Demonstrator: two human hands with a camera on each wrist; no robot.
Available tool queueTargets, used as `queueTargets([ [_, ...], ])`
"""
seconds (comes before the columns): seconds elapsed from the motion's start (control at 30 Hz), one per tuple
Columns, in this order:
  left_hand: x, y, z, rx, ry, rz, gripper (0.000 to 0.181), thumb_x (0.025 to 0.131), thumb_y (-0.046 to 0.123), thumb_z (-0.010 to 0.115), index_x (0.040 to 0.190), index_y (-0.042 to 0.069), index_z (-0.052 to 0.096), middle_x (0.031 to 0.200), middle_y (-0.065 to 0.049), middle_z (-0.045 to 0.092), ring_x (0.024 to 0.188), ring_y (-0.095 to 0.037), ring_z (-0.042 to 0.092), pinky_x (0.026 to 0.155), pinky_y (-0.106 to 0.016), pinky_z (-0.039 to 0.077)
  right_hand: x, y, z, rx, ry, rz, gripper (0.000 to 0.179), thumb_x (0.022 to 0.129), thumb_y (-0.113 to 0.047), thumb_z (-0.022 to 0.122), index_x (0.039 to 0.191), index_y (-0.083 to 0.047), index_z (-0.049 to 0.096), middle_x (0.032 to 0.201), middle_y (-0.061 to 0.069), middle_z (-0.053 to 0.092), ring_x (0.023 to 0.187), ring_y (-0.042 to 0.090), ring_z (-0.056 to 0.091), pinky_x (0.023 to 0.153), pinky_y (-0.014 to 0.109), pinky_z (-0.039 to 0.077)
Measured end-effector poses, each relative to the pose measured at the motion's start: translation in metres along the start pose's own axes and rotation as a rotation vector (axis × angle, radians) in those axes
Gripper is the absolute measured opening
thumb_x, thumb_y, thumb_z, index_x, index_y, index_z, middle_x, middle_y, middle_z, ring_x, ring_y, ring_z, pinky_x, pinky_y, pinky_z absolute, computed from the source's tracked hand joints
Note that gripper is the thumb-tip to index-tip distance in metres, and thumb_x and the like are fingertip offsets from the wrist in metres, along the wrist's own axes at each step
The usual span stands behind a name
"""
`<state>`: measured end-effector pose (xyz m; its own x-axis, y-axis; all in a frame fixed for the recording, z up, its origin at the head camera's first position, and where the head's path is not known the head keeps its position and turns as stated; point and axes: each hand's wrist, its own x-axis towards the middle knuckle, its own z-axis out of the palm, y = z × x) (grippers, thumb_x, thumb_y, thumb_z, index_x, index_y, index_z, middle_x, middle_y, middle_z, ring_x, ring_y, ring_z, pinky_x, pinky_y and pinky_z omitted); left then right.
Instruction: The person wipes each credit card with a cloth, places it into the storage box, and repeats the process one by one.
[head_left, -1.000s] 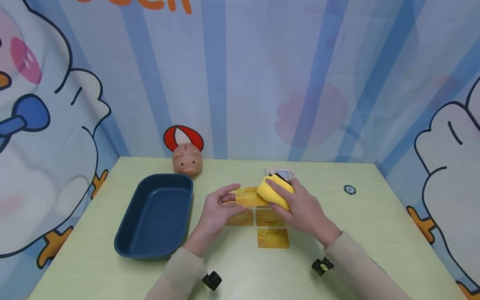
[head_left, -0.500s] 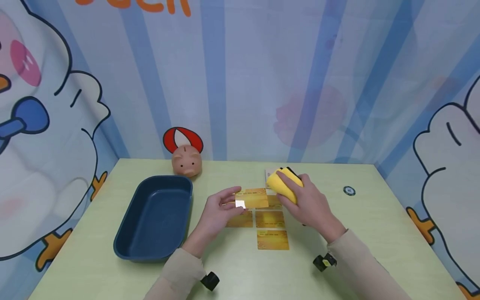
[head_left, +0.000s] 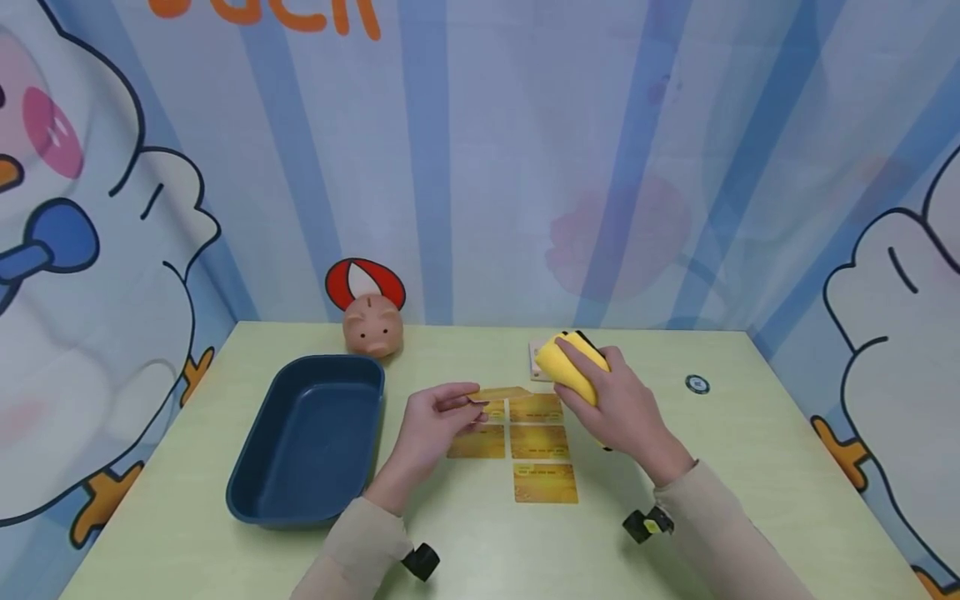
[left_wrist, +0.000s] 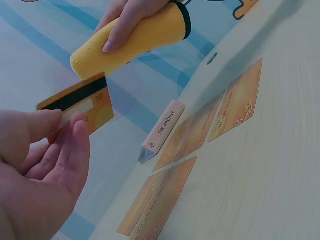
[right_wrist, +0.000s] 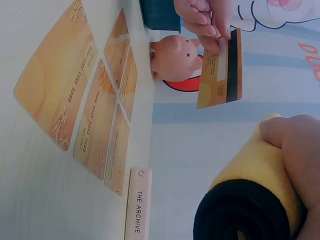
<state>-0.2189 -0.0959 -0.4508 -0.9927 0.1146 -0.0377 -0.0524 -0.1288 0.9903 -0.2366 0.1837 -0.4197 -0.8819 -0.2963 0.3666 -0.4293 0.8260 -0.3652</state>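
Note:
A gold bank card [head_left: 501, 393] is pinched between the thumb and fingers of my left hand [head_left: 429, 433]; it appears nearly edge-on in the head view. Its back, with a black magnetic stripe, shows in the left wrist view. My right hand [head_left: 626, 408] grips a rolled yellow cloth [head_left: 567, 372] with a black edge, to the right of the held card. In the head view cloth and card are apart. Several matching gold cards [head_left: 542, 443] lie flat in rows on the table below the hands. My left fingers partly cover the left cards.
Left of the hands stands a deep blue tray [head_left: 307, 515]. Behind it sits a pink piggy bank [head_left: 372, 327]. A pale box [left_wrist: 164, 129] marked THE ARCHIVE lies behind the cards. A dark round chip [head_left: 697, 384] lies far right, and a printed curtain [head_left: 495, 167] backs the table.
My right hand has drawn the yellow cloth to the right, off the held card. My left hand has tipped that card from face-on to nearly edge-on in the head view.

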Motion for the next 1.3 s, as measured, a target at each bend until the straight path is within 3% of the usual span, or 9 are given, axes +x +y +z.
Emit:
queueTargets([
  [0.2, 0.004, -0.003, 0.001, 0.018, 0.052, 0.03, 0.027, 0.101, 0.011, 0.07, 0.125, -0.002, 0.072, 0.107, -0.02, 0.077, 0.09, -0.028, 0.078, 0.078, -0.038, 0.065, 0.001, -0.005, 0.0, 0.015, 0.001, -0.008, 0.065, 0.102, -0.039, 0.068, 0.162, -0.033, 0.043, 0.125, 0.024, 0.051, 0.074, 0.022, 0.051, 0.052, 0.031, 0.044],
  [0.3, 0.006, -0.005, 0.001, 0.037, 0.084, 0.047, 0.026, 0.1, 0.019, 0.073, 0.12, 0.002, 0.075, 0.096, -0.016, 0.077, 0.08, -0.024, 0.075, 0.071, -0.036, 0.065, 0.001, -0.007, 0.0, 0.025, 0.003, -0.013, 0.065, 0.102, -0.039, 0.068, 0.162, -0.033, 0.043, 0.125, 0.024, 0.051, 0.074, 0.022, 0.051, 0.052, 0.031, 0.044],
  [0.43, 0.008, -0.006, 0.003, 0.089, 0.135, 0.077, 0.026, 0.098, 0.027, 0.077, 0.113, 0.005, 0.079, 0.085, -0.009, 0.072, 0.068, -0.02, 0.062, 0.059, -0.03, 0.054, 0.001, -0.011, 0.001, 0.039, -0.005, -0.015, 0.065, 0.102, -0.04, 0.068, 0.161, -0.034, 0.043, 0.125, 0.023, 0.051, 0.074, 0.021, 0.05, 0.053, 0.031, 0.044],
  [0.53, 0.01, -0.007, 0.003, 0.116, 0.163, 0.078, 0.028, 0.097, 0.029, 0.079, 0.113, 0.006, 0.081, 0.09, -0.003, 0.071, 0.071, -0.018, 0.057, 0.056, -0.03, 0.049, 0.002, -0.013, 0.002, 0.045, -0.003, -0.025, 0.065, 0.102, -0.041, 0.068, 0.162, -0.034, 0.043, 0.125, 0.022, 0.051, 0.073, 0.02, 0.049, 0.054, 0.031, 0.044],
  [0.73, 0.017, -0.009, 0.005, 0.069, 0.174, 0.094, 0.028, 0.097, 0.022, 0.078, 0.116, 0.001, 0.079, 0.099, -0.006, 0.075, 0.083, -0.021, 0.069, 0.075, -0.039, 0.064, 0.006, -0.018, 0.0, 0.042, 0.034, -0.028, 0.067, 0.101, -0.041, 0.069, 0.162, -0.033, 0.043, 0.122, 0.022, 0.051, 0.072, 0.022, 0.049, 0.053, 0.031, 0.045],
  [0.9, 0.02, -0.009, 0.006, -0.027, 0.138, 0.106, 0.03, 0.098, 0.009, 0.074, 0.124, -0.007, 0.073, 0.103, -0.012, 0.073, 0.089, -0.021, 0.074, 0.084, -0.046, 0.064, 0.01, -0.022, 0.0, 0.039, 0.063, -0.013, 0.067, 0.101, -0.042, 0.07, 0.161, -0.034, 0.043, 0.124, 0.022, 0.051, 0.074, 0.023, 0.05, 0.054, 0.032, 0.046],
  [1.17, 0.025, -0.009, 0.006, 0.029, 0.116, 0.094, 0.048, 0.095, 0.005, 0.077, 0.141, 0.012, 0.066, 0.102, -0.019, 0.077, 0.088, -0.039, 0.077, 0.079, -0.034, 0.065, 0.012, -0.033, 0.011, 0.052, 0.054, -0.066, 0.068, 0.1, -0.041, 0.071, 0.161, -0.035, 0.043, 0.124, 0.02, 0.051, 0.076, 0.02, 0.05, 0.055, 0.032, 0.047],
  [1.3, 0.023, -0.005, 0.005, 0.06, 0.081, 0.109, 0.051, 0.095, 0.003, 0.076, 0.144, 0.012, 0.063, 0.109, -0.022, 0.077, 0.095, -0.041, 0.076, 0.083, -0.039, 0.064, 0.011, -0.038, 0.018, 0.035, 0.09, -0.13, 0.067, 0.098, -0.04, 0.074, 0.159, -0.034, 0.047, 0.125, 0.02, 0.054, 0.08, 0.021, 0.053, 0.056, 0.033, 0.048],
])
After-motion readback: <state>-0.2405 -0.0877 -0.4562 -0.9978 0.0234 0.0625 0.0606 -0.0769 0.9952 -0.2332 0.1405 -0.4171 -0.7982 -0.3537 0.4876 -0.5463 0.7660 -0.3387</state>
